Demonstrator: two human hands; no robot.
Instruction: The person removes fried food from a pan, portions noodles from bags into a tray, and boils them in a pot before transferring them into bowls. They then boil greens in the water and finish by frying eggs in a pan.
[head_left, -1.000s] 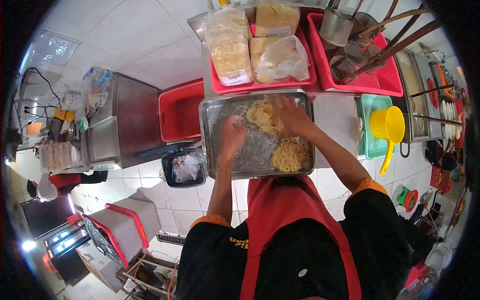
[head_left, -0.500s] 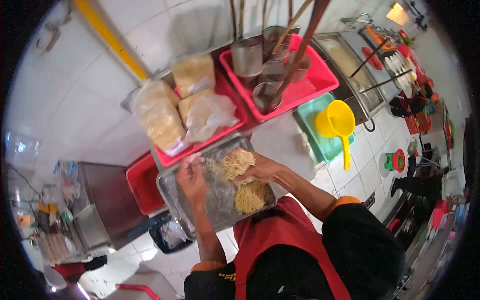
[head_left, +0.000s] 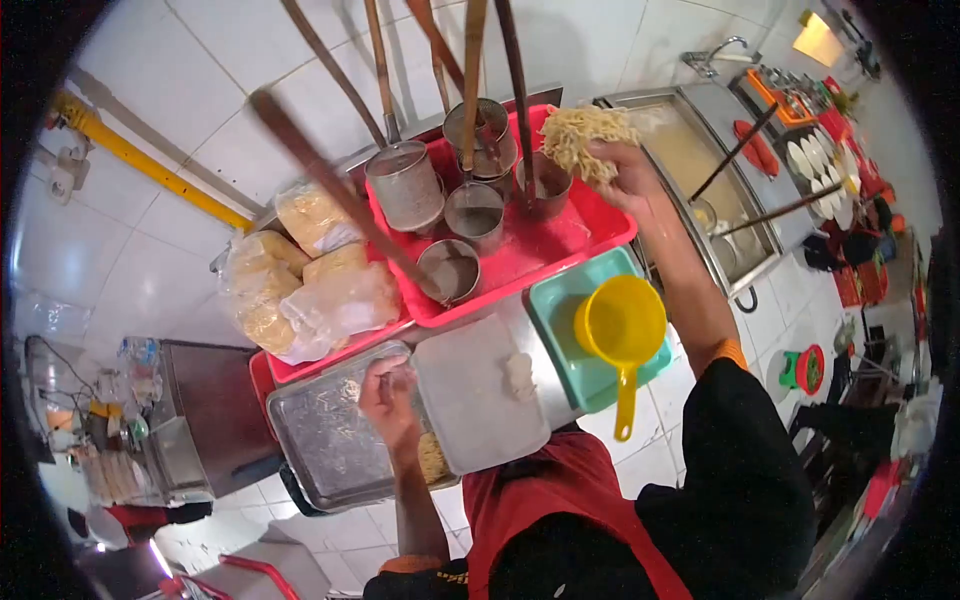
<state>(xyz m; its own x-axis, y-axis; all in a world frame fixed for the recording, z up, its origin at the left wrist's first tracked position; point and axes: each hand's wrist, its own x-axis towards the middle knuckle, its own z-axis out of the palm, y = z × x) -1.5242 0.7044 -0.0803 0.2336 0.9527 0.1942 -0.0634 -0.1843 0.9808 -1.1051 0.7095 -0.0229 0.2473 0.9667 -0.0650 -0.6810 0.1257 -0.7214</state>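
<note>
My right hand (head_left: 630,175) is raised to the right, closed around a bundle of noodles (head_left: 588,138), near the right end of the pink tub (head_left: 555,245). Strands spread out above the fingers. Below and to the left, my left hand (head_left: 388,405) hovers over the metal tray (head_left: 325,425) with its fingers loosely apart and nothing visible in them. Another portion of noodles (head_left: 432,460) lies at the tray's near right corner, partly hidden by the white cutting board (head_left: 480,400). The tray surface looks floury.
Long-handled strainers (head_left: 405,190) stand in the pink tub. Bagged noodles (head_left: 335,290) sit left of it. A yellow dipper (head_left: 622,325) rests on a teal basin (head_left: 560,375). Behind my right arm is a steel vat (head_left: 680,150) of cloudy liquid with strainers in it.
My right hand has lifted noodles off the metal tray and carried them right, past the pink tub. My left hand stays over the tray. The view has shifted to the right.
</note>
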